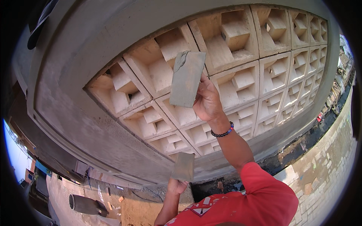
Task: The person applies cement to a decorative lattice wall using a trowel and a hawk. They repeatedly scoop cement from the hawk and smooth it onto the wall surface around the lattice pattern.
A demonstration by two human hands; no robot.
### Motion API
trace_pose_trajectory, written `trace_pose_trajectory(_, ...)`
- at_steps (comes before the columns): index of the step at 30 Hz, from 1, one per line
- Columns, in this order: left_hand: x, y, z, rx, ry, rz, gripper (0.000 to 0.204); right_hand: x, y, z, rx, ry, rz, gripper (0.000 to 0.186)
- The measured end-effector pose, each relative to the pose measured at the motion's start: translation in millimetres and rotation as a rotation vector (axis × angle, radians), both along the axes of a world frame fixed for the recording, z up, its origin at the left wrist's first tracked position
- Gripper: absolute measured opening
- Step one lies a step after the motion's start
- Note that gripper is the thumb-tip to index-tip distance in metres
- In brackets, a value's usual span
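My right hand [208, 98] is raised in front of a wall of pale concrete breeze blocks [222, 49], its fingers closed on the edge of a mortar-coated board [188, 81]. This board is flat, rectangular and grey, with a lump of wet mortar along its upper left edge. Lower down, my left hand [177, 186] grips a smaller grey-brown board [183, 166] by its lower end. That one is flat and rectangular too, below the bottom row of blocks. The fingers behind both boards are partly hidden.
A smooth grey plastered border [75, 75] surrounds the block panel. Below right, a dark ditch [277, 162] runs along the wall beside brick paving [324, 169]. A dark cylindrical container [85, 204] lies on the ground at lower left, near scattered debris.
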State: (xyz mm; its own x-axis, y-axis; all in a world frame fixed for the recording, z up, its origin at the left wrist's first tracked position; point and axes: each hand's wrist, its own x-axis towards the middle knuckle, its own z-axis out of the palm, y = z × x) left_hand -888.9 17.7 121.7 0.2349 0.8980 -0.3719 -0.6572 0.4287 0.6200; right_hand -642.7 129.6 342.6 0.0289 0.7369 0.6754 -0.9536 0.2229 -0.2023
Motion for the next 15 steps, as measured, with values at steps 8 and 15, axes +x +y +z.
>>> trace_pose_trajectory(8, 16.1, 15.0, 56.5, 0.147, -0.216, 0.048, 0.028, 24.2, -33.1, -55.2, -0.083, -0.401, -0.178, 0.052)
trace_pose_trajectory(15, 40.7, 24.1, 106.5, 0.233, -0.311, 0.026, 0.028, 7.5, -63.5, -77.9, 0.056, -0.772, -0.662, 0.042)
